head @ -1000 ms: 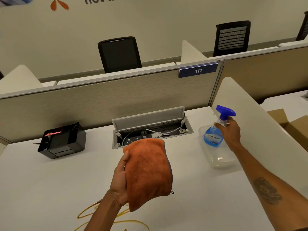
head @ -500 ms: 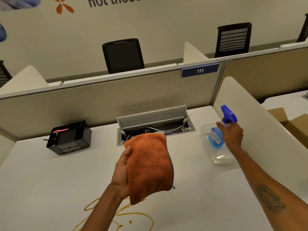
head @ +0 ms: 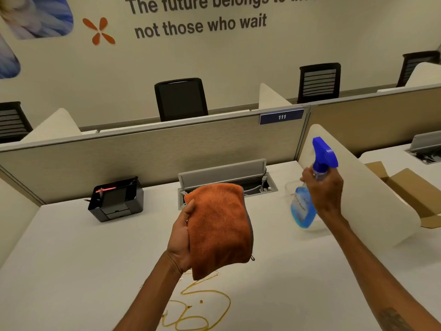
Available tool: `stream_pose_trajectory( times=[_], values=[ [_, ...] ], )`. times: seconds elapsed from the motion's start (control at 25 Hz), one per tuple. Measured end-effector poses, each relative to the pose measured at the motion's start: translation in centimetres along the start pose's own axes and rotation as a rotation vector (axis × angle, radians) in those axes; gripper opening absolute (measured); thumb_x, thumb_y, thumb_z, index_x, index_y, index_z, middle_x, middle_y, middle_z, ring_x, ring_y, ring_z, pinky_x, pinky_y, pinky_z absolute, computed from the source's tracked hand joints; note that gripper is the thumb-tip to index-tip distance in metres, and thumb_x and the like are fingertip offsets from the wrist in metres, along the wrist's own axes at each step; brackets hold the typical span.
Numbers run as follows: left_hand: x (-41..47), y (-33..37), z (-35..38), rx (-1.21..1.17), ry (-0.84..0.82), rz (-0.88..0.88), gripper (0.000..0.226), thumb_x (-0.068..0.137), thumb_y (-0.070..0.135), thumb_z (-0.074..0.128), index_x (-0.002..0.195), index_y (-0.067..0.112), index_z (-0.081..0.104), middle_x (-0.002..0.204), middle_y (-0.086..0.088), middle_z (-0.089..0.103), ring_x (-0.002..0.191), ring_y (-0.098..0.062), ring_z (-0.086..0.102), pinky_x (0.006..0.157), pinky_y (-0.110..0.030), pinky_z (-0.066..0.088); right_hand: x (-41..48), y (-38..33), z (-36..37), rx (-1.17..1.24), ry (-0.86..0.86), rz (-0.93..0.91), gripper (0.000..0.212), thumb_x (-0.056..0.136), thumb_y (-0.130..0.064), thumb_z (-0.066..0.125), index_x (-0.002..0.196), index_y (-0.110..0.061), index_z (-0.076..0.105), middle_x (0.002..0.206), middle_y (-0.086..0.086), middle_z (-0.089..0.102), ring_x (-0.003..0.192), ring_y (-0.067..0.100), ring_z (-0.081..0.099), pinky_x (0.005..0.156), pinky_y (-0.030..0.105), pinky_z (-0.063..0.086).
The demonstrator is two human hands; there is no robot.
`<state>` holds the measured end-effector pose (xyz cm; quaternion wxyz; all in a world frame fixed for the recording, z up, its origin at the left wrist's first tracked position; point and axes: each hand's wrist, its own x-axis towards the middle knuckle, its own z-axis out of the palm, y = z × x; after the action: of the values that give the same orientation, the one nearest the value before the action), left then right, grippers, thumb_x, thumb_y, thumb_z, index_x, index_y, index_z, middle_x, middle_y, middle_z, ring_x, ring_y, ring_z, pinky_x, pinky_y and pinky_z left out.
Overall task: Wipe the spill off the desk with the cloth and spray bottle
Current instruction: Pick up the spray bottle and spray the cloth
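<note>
My left hand [head: 181,237] holds a folded orange cloth [head: 220,225] up above the white desk [head: 71,259], over the middle. A yellow-brown squiggly spill [head: 202,306] lies on the desk near the front edge, partly under the cloth and my left forearm. My right hand [head: 325,189] grips the neck of a spray bottle [head: 303,206] with a blue trigger head and blue liquid. The bottle is lifted off the desk and tilted, at the right side.
A clear plastic container [head: 290,187] sits behind the bottle, mostly hidden. An open cable box [head: 226,177] is set in the desk at the back. A black organizer [head: 117,199] stands back left. Beige partitions [head: 155,151] and a white side divider [head: 372,194] bound the desk.
My right hand has lifted the spray bottle up out of the clear container and tilted it. The cloth in my left hand has stayed about where it was.
</note>
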<state>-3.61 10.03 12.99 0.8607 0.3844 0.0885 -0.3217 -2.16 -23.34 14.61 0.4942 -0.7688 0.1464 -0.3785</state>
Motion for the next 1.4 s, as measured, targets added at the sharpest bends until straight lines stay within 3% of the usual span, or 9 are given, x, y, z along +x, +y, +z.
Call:
stream_pose_trajectory(
  times=[0.16, 0.32, 0.44, 0.56, 0.76, 0.88, 1.0, 1.2, 1.4],
  values=[
    [-3.5, 1.2, -0.4, 0.014, -0.035, 0.021, 0.073, 0.081, 0.061, 0.058, 0.137, 0.014, 0.056, 0.132, -0.02, 0.065, 0.112, -0.043, 0.066, 0.093, -0.056, 0.052, -6.2, -6.9, -0.3, 0.29, -0.147, 0.149, 0.016, 0.089, -0.016, 0.062, 0.099, -0.026, 0.056, 0.087, -0.004, 0.066, 0.073, 0.019, 0.068, 0.071, 0.035, 0.059],
    [-7.4, 2.8, -1.9, 0.016, -0.044, 0.072, 0.069, 0.079, 0.062, 0.06, 0.128, 0.013, 0.064, 0.123, -0.019, 0.071, 0.103, -0.04, 0.071, 0.083, -0.053, 0.058, -12.8, -12.0, 0.7, 0.407, -0.267, 0.228, 0.014, 0.091, -0.007, 0.062, 0.094, -0.02, 0.059, 0.074, -0.011, 0.067, 0.067, 0.011, 0.069, 0.063, 0.022, 0.058],
    [-10.0, 4.3, -3.5, 0.023, -0.06, 0.113, 0.066, 0.08, 0.062, 0.06, 0.124, 0.014, 0.069, 0.123, -0.018, 0.071, 0.104, -0.039, 0.071, 0.085, -0.054, 0.057, -16.8, -15.5, 1.5, 0.473, -0.325, 0.305, 0.011, 0.088, -0.015, 0.066, 0.093, -0.024, 0.064, 0.071, -0.004, 0.066, 0.065, 0.011, 0.068, 0.066, 0.025, 0.055],
    [-12.3, 5.9, -5.3, 0.011, -0.088, 0.136, 0.066, 0.086, 0.064, 0.053, 0.13, 0.016, 0.062, 0.125, -0.019, 0.07, 0.107, -0.041, 0.07, 0.085, -0.055, 0.056, -19.7, -18.4, 1.7, 0.529, -0.421, 0.316, 0.036, 0.079, -0.02, 0.066, 0.115, -0.03, 0.066, 0.078, 0.007, 0.066, 0.068, 0.015, 0.066, 0.068, 0.028, 0.06],
    [-15.6, 7.7, -7.6, 0.032, -0.099, 0.19, 0.062, 0.081, 0.064, 0.058, 0.118, 0.018, 0.073, 0.121, -0.017, 0.072, 0.105, -0.04, 0.071, 0.08, -0.053, 0.058, -24.5, -21.8, 2.1, 0.49, -0.535, 0.308, 0.009, 0.081, -0.017, 0.067, 0.09, -0.018, 0.067, 0.072, 0.005, 0.07, 0.064, 0.022, 0.07, 0.07, 0.042, 0.059],
    [-16.9, 8.2, -8.7, 0.042, -0.067, 0.201, 0.066, 0.081, 0.064, 0.058, 0.127, 0.017, 0.064, 0.121, -0.017, 0.072, 0.105, -0.04, 0.071, 0.079, -0.053, 0.058, -27.4, -23.5, 3.0, 0.464, -0.61, 0.227, 0.028, 0.079, -0.025, 0.064, 0.106, -0.029, 0.068, 0.098, -0.004, 0.075, 0.077, 0.027, 0.074, 0.065, 0.034, 0.062],
    [-17.7, 8.5, -9.4, 0.067, -0.037, 0.192, 0.074, 0.08, 0.066, 0.057, 0.135, 0.017, 0.057, 0.126, -0.018, 0.069, 0.11, -0.041, 0.068, 0.087, -0.054, 0.055, -29.6, -23.9, 3.9, 0.39, -0.671, 0.263, 0.046, 0.08, -0.034, 0.061, 0.124, -0.02, 0.061, 0.091, 0.005, 0.078, 0.08, 0.029, 0.075, 0.071, 0.035, 0.061],
    [-18.8, 8.9, -9.9, 0.117, -0.038, 0.201, 0.079, 0.079, 0.068, 0.054, 0.138, 0.016, 0.054, 0.131, -0.018, 0.066, 0.116, -0.042, 0.064, 0.092, -0.056, 0.052, -32.8, -24.8, 5.1, 0.325, -0.669, 0.3, 0.039, 0.076, -0.042, 0.063, 0.109, -0.022, 0.065, 0.067, 0.004, 0.073, 0.061, 0.02, 0.071, 0.061, 0.02, 0.056],
    [-19.5, 8.7, -10.2, 0.138, -0.049, 0.208, 0.072, 0.083, 0.066, 0.051, 0.135, 0.017, 0.056, 0.123, -0.014, 0.071, 0.107, -0.037, 0.071, 0.081, -0.05, 0.058, -35.1, -25.1, 5.8, 0.371, -0.627, 0.357, 0.037, 0.078, -0.043, 0.068, 0.099, -0.013, 0.066, 0.073, 0.011, 0.07, 0.054, 0.019, 0.064, 0.061, 0.027, 0.057]
  ],
)
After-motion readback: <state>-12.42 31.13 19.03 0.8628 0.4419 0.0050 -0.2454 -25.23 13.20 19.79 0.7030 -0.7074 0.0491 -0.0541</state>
